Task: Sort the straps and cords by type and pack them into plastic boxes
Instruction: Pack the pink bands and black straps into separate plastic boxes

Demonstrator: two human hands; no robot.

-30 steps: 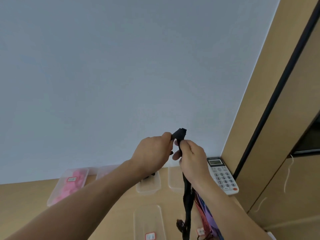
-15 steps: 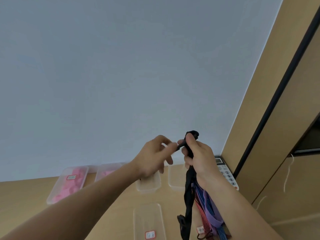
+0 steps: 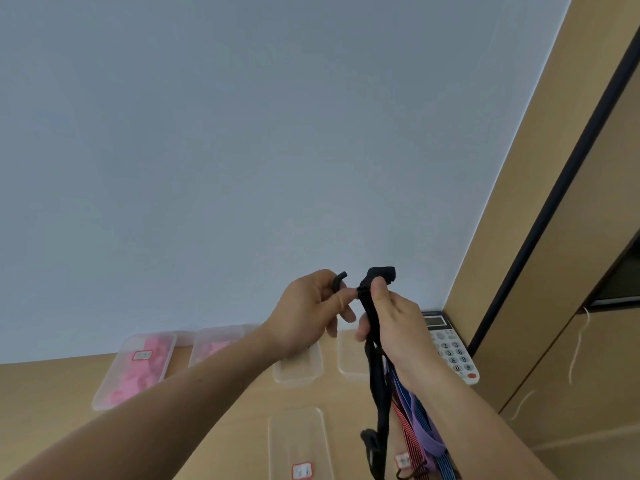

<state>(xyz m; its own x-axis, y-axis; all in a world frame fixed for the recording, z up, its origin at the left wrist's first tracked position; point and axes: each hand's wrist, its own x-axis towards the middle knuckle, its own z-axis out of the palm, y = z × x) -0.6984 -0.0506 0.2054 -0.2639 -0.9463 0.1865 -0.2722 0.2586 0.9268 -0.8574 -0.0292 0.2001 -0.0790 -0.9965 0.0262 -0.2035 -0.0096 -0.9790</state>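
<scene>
So since half a second ago the left hand (image 3: 308, 317) has got a curved black hook end (image 3: 339, 282) pinched clear of the black flat elastic strap (image 3: 380, 410), which the right hand (image 3: 398, 330) grips just beside it, strap hanging down under that fist, fingertips almost touching.

The light wooden bench (image 3: 52, 393) runs up to a pale wall. Four clear plastic boxes stand in a row along its far edge. The far-left box (image 3: 135, 370) and the second box (image 3: 214, 344) hold pink things, and the far-left one bears a red-framed label (image 3: 142, 355). The third box (image 3: 298, 370) and the fourth box (image 3: 349, 355) are partly hidden. A white calculator (image 3: 450, 348) lies at the right end, by the corner. The near box (image 3: 299, 441) lies closer in. Whether the striped straps (image 3: 426, 441) at the near right rest on the bench cannot be told.
</scene>
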